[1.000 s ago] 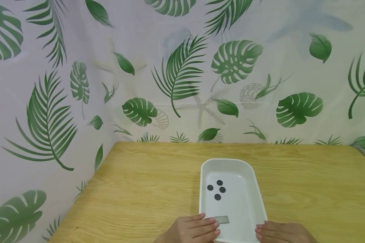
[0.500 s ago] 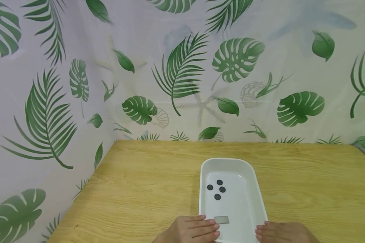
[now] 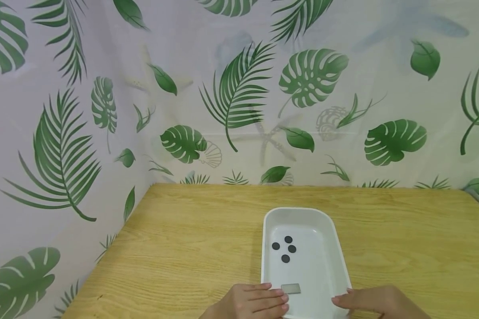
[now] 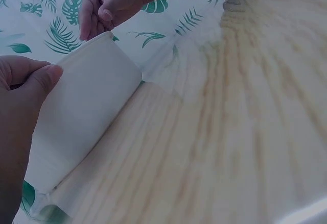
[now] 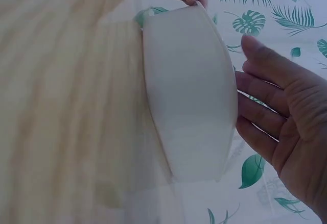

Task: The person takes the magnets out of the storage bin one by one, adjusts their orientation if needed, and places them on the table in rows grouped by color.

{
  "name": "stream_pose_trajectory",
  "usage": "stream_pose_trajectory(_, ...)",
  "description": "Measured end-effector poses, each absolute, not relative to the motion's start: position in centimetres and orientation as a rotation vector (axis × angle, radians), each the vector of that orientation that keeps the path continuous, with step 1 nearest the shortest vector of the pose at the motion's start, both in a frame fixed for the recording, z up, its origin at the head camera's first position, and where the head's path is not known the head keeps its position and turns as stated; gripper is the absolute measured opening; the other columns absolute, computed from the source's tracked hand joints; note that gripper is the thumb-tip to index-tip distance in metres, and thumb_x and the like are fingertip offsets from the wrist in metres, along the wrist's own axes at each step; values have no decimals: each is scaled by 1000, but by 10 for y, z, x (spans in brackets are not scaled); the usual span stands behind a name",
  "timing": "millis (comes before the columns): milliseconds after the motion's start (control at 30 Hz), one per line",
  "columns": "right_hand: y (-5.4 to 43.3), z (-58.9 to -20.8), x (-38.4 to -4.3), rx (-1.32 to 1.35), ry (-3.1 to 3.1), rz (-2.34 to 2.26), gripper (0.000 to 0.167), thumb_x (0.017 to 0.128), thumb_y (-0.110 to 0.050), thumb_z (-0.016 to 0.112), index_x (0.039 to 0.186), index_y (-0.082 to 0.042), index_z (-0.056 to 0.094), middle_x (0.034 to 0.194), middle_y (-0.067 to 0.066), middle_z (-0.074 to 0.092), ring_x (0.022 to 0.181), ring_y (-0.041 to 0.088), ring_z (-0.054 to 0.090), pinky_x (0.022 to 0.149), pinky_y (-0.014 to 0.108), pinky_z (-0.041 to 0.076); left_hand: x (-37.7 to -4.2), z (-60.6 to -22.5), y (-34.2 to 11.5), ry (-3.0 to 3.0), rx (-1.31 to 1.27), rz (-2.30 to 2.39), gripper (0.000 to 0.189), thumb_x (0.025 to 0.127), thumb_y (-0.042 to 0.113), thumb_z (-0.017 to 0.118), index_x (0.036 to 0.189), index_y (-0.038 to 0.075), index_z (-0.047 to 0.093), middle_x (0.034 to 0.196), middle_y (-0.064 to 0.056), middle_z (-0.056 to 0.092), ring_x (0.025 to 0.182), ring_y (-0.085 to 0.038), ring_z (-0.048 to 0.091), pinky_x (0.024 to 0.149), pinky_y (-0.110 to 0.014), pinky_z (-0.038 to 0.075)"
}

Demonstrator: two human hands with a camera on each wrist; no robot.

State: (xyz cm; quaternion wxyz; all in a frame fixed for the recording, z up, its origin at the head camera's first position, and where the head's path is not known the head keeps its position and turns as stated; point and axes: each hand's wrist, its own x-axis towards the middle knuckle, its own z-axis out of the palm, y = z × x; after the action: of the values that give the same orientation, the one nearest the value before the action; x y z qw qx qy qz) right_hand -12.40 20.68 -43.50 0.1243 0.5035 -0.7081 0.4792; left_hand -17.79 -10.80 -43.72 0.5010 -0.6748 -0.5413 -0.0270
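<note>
A white plastic tray (image 3: 317, 283) with rounded corners sits on the table in the head view. Several small black discs (image 3: 285, 258) lie inside on its left half, and a small grey rectangular plate (image 3: 290, 289) lies nearer the front. My left hand (image 3: 253, 301) grips the tray's near left rim; the left wrist view shows the thumb (image 4: 48, 76) on the outer wall and fingers over the edge. At the near right rim is my right hand (image 3: 369, 301). Its fingers (image 5: 263, 96) are extended at the rim in the right wrist view, with the thumb raised apart from the wall.
The wood-grain table (image 3: 183, 248) extends left, right and behind the tray. A leaf-printed curtain (image 3: 239, 106) stands along the table's far and left sides.
The right hand has turned at the rim: several fingers lay flat over it before, and now mainly one shows there. The left hand, tray, discs and plate stay put.
</note>
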Motion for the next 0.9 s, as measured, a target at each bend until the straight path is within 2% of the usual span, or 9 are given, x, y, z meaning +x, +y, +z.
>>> stream_pose_trajectory(33, 211, -433, -125, 1438, -2165, 1505, 49, 70, 11, 72, 117, 2, 64, 110, 7, 69, 99, 12, 66, 85, 16, 51, -177, -435, -108, -1311, -1630, -70, 20, 95, 18, 56, 103, 12, 74, 98, 2, 73, 97, -9, 68, 89, -24, 52)
stream_pose_trajectory(167, 222, -423, -133, 1396, -2392, 1946, 41, 85, 15, 57, 123, 0, 61, 116, 9, 67, 101, 13, 65, 78, 24, 56, -175, -433, -106, -1320, -1622, -99, 17, 91, 23, 63, 99, 13, 75, 96, 3, 73, 94, -8, 68, 87, -23, 53)
stream_pose_trajectory(233, 224, -417, -138, 1371, -2424, 1996, 41, 86, 16, 54, 122, -1, 62, 115, 9, 68, 102, 14, 66, 78, 25, 57, -175, -434, -105, -1326, -1620, -114, 17, 90, 24, 65, 98, 14, 75, 95, 2, 73, 94, -8, 68, 87, -23, 53)
stream_pose_trajectory(500, 222, -405, -154, 1553, -2286, 1849, 52, 77, 21, 60, 122, -6, 64, 103, 5, 72, 91, 13, 69, 71, 25, 58, -175, -432, -107, -1317, -1656, -66, 21, 95, 17, 55, 102, 13, 74, 98, 3, 73, 97, -9, 67, 90, -24, 52)
stream_pose_trajectory(667, 217, -391, -161, 1624, -2255, 1889, 49, 76, 18, 64, 118, -7, 66, 96, 5, 73, 86, 12, 70, 69, 28, 59, -175, -434, -107, -1324, -1660, -75, 21, 95, 18, 55, 102, 13, 74, 99, 3, 73, 97, -9, 67, 90, -24, 52)
stream_pose_trajectory(900, 212, -369, -172, 1621, -2355, 1991, 43, 79, 16, 63, 114, -9, 68, 88, 8, 73, 80, 12, 69, 69, 31, 58, -181, -457, -108, -1349, -1697, -94, 22, 95, 17, 55, 106, 11, 72, 103, 0, 72, 102, -12, 66, 93, -26, 50)
